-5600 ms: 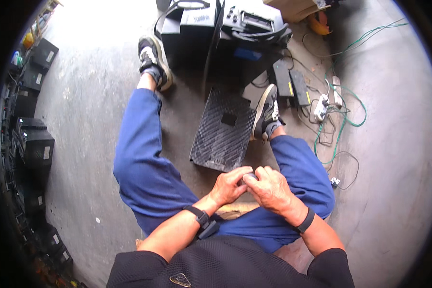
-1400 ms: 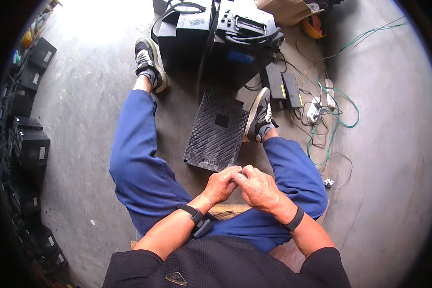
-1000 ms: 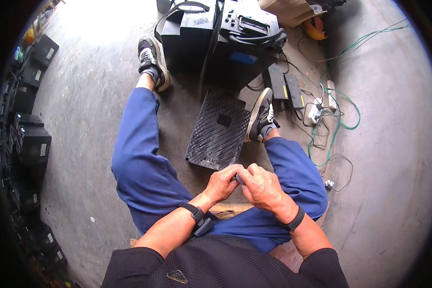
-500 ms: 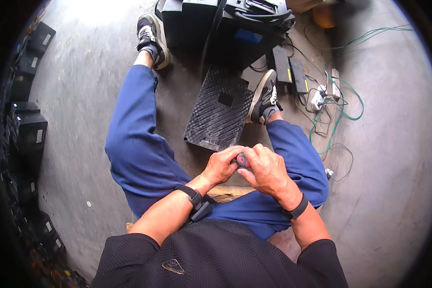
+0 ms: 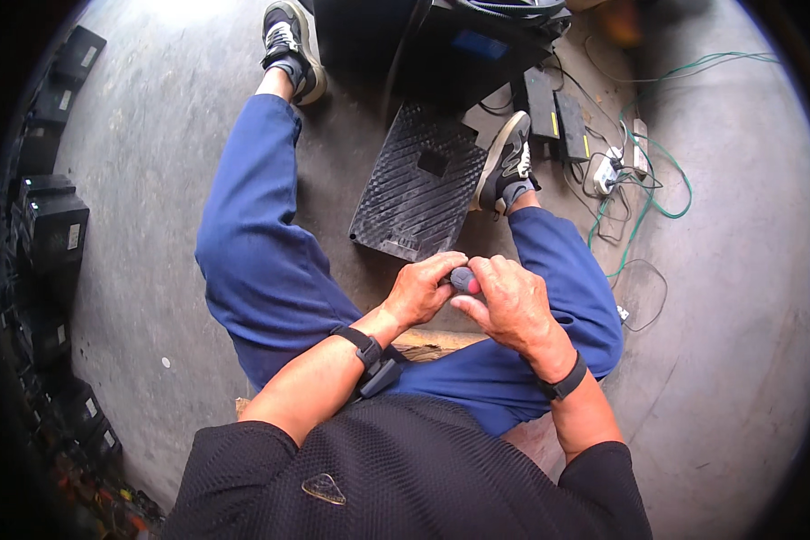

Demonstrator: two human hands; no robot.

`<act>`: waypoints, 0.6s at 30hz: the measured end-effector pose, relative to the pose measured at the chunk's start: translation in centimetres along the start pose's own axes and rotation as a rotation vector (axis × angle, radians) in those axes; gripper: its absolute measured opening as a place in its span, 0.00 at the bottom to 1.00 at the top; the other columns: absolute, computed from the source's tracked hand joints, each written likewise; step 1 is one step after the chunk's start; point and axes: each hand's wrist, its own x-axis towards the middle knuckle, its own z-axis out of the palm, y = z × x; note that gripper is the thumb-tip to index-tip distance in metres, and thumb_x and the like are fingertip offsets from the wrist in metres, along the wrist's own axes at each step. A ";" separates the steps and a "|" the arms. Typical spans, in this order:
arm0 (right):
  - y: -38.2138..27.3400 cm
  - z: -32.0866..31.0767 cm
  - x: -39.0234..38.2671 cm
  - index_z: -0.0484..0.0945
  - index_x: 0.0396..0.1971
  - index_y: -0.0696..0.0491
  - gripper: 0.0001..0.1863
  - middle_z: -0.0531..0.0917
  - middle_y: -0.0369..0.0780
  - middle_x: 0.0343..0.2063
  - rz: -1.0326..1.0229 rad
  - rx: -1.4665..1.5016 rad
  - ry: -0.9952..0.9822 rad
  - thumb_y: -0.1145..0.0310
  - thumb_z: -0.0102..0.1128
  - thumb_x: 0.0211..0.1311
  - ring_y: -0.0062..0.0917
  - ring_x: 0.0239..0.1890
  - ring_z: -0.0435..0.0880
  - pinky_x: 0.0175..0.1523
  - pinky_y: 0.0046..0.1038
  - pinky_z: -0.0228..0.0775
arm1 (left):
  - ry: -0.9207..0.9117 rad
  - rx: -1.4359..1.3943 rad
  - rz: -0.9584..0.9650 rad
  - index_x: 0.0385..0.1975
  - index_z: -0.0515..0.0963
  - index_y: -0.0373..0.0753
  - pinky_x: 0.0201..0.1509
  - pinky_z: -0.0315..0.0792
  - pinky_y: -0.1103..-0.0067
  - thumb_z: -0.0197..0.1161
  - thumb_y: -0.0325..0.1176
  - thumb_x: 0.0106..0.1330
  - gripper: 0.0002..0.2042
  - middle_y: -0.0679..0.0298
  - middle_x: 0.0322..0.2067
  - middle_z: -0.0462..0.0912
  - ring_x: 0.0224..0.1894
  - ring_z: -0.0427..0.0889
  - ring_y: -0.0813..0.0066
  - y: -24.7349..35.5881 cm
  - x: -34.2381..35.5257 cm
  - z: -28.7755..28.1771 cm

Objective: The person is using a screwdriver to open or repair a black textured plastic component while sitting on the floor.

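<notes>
Between hands (image 5: 513, 301), grey-red object (image 5: 463, 280), labelled boxes (image 5: 54, 225) left

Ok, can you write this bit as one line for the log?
right hand: holding small dark-grey and pink object | left hand: at same object, contact unclear | black ribbed panel: ahead of both hands

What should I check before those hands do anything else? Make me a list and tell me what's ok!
1. Right hand has hold of the small grey-and-red thing: ok.
2. Left hand grips it too: cannot tell; it is close against it, but the grip is partly hidden.
3. Whole small thing in view: not ok; the hands cover part of it.
4. Black ridged panel is in sight beyond the hands: ok.
5. Right shoe is off the panel: cannot tell; they look very close.
6. White socket block is away from the hands: ok.
</notes>
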 end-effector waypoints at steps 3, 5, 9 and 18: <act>0.8 0.9 -0.5 0.77 0.44 0.52 0.19 0.77 0.39 0.32 -0.016 -0.047 0.023 0.65 0.74 0.55 0.36 0.36 0.83 0.39 0.38 0.77 | 0.022 0.002 0.051 0.58 0.80 0.37 0.48 0.81 0.75 0.63 0.16 0.58 0.25 0.54 0.58 0.84 0.48 0.87 0.64 -0.3 0.0 0.2; 0.7 0.7 -0.2 0.77 0.44 0.52 0.19 0.77 0.39 0.32 -0.052 -0.064 0.024 0.65 0.74 0.55 0.36 0.36 0.83 0.39 0.38 0.77 | 0.032 0.022 0.059 0.58 0.80 0.37 0.48 0.81 0.75 0.63 0.16 0.58 0.24 0.54 0.58 0.84 0.48 0.87 0.64 -0.3 -0.1 0.2; 0.3 0.4 0.0 0.77 0.43 0.52 0.17 0.77 0.41 0.33 -0.068 -0.022 0.044 0.69 0.72 0.55 0.38 0.36 0.82 0.39 0.40 0.77 | -0.015 0.007 0.040 0.58 0.80 0.36 0.49 0.81 0.75 0.63 0.15 0.58 0.24 0.53 0.57 0.84 0.50 0.87 0.63 -0.3 0.0 0.0; 0.8 0.6 0.0 0.76 0.44 0.50 0.20 0.77 0.39 0.34 -0.105 -0.042 0.029 0.67 0.75 0.53 0.37 0.37 0.82 0.39 0.39 0.77 | 0.001 0.019 0.037 0.57 0.80 0.36 0.50 0.81 0.76 0.64 0.16 0.58 0.24 0.56 0.55 0.84 0.51 0.87 0.65 0.1 0.0 -0.1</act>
